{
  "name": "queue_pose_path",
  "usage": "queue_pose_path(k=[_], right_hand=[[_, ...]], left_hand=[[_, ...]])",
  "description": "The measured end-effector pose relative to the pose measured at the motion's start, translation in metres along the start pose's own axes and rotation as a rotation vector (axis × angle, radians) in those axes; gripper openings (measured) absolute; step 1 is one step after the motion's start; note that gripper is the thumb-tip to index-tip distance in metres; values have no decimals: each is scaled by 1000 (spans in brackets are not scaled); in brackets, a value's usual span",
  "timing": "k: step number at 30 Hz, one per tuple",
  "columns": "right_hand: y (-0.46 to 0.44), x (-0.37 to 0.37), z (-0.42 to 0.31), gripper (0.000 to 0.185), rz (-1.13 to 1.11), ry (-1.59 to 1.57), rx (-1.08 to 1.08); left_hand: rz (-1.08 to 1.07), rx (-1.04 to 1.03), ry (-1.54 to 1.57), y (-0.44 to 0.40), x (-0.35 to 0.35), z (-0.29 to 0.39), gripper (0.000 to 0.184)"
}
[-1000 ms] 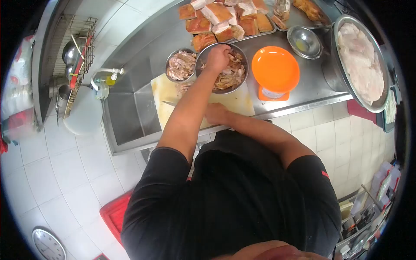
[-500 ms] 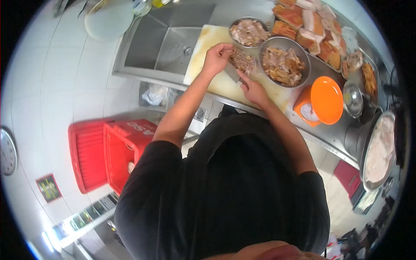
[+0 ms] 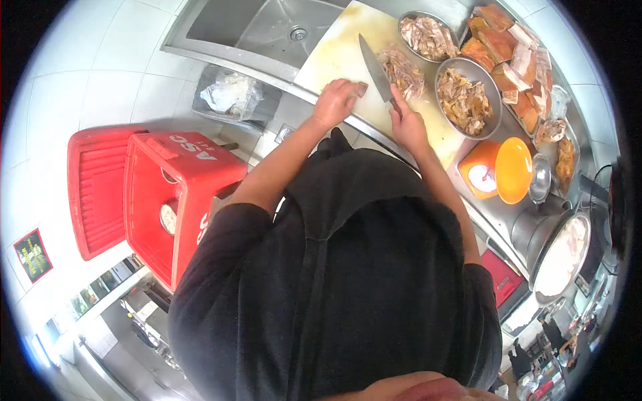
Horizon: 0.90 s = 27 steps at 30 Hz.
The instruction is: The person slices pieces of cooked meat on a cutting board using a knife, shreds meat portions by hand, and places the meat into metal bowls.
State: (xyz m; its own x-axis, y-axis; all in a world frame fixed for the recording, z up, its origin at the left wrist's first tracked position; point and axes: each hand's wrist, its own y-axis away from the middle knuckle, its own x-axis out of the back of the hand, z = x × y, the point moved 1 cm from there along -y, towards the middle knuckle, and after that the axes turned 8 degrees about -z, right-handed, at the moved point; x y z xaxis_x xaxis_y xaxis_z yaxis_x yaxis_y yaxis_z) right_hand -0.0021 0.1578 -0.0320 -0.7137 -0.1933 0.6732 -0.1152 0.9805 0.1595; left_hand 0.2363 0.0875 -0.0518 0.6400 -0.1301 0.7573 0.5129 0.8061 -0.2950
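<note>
My right hand [image 3: 408, 125] is wrapped round the handle of a kitchen knife [image 3: 376, 69]. The blade lies over the cutting board [image 3: 334, 50], its tip pointing away from me. Just right of the blade is a pile of sliced meat [image 3: 403, 72]. Near the board's front edge, my left hand [image 3: 336, 101] is closed with a small piece of meat [image 3: 362, 89] at its fingertips. Two metal bowls stand beyond the pile: one bowl [image 3: 496, 119] of browned meat pieces and a smaller bowl [image 3: 401, 25] of paler strips.
An orange scale [image 3: 479, 175] with an orange plate [image 3: 513, 170] stands right of the board. Behind it, slabs of meat [image 3: 495, 47] fill a tray. A sink [image 3: 267, 33] lies to the left. Below are an open red cooler [image 3: 190, 160] and a large pot [image 3: 535, 230].
My left hand has left the meat pile and come toward the board's front edge with a small piece. The knife has swung clear of the pile's left side. The view has shifted.
</note>
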Motion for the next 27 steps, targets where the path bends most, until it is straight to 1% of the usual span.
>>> queue_pose_path(k=[4, 7, 10, 12, 13, 14, 17, 18, 21, 22, 23, 25, 26, 27], right_hand=[[-2, -6, -3, 72, 55, 37, 45], [0, -4, -16, 70, 38, 67, -28], [9, 10, -49, 68, 135, 57, 34], [13, 20, -73, 66, 267, 20, 175], [15, 25, -84, 65, 333, 0, 246], [18, 29, -95, 63, 347, 5, 253], [17, 10, -84, 64, 370, 50, 314], [15, -5, -59, 69, 202, 122, 178], [4, -11, -52, 77, -122, 211, -162], [-1, -14, -41, 79, -47, 173, -46], [5, -19, -28, 79, -29, 136, -15], [-8, -7, -32, 78, 39, 80, 84], [-8, -4, -33, 74, 15, 44, 35], [-7, -3, -34, 74, 18, 55, 34]], left_hand=[[-18, -14, 28, -12, -21, -4, 21], [-8, -14, 67, -18, -34, 0, 14], [49, -29, 130, -18, -38, 5, 12], [110, -42, 196, -16, -34, 9, 10], [96, -3, 193, -14, -35, 8, 9], [81, 35, 190, -12, -35, 5, 8], [56, 90, 204, -10, -31, 4, 7], [50, 99, 212, -8, -29, 6, 7], [66, 80, 195, -9, -31, 2, 8], [47, 87, 178, -7, -31, -1, 8], [18, 95, 170, -1, -33, 0, 9], [18, 72, 172, -14, -31, -6, 10], [21, 70, 193, -11, -31, -5, 10], [25, 67, 212, -7, -30, -4, 11]])
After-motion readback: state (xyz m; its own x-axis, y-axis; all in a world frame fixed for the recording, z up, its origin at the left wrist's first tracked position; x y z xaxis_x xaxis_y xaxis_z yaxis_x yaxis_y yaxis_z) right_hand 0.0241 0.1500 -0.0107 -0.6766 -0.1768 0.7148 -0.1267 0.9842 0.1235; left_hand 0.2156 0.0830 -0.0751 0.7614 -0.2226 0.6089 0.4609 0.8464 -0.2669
